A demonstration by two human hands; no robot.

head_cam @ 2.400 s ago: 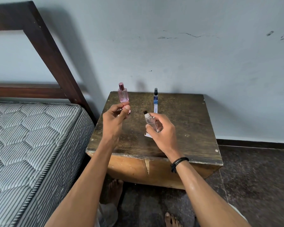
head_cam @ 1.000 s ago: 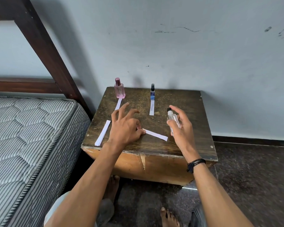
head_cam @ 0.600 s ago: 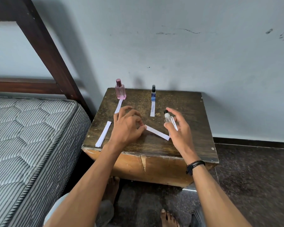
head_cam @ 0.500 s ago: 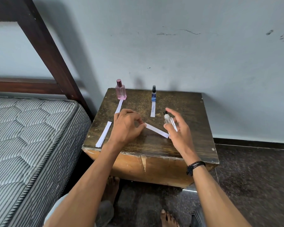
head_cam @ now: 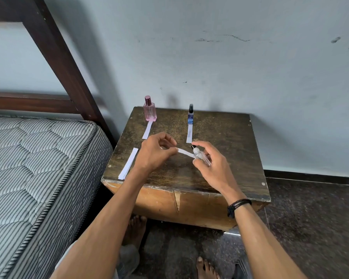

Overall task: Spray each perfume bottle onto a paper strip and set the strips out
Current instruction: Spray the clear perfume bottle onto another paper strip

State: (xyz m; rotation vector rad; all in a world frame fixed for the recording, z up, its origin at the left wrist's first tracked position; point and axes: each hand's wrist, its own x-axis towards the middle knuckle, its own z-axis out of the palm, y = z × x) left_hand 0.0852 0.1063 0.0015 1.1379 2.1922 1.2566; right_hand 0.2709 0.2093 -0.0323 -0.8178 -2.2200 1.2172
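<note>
My left hand is pinching one end of a white paper strip, its long axis running left to right toward the small clear plastic spray bottle my right hand grips, nozzle tilted up-left. Both are over the worn wooden tabletop. At the back, a pink glass perfume bottle and slim blue spray bottle stand upright, a strip pointing back at each.

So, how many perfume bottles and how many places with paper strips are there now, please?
Perfume bottles: 3 (pink bottle, blue bottle, clear bottle in right hand)
Paper strip places: 4 (, stack, one in left hand)
Total: 7
</note>
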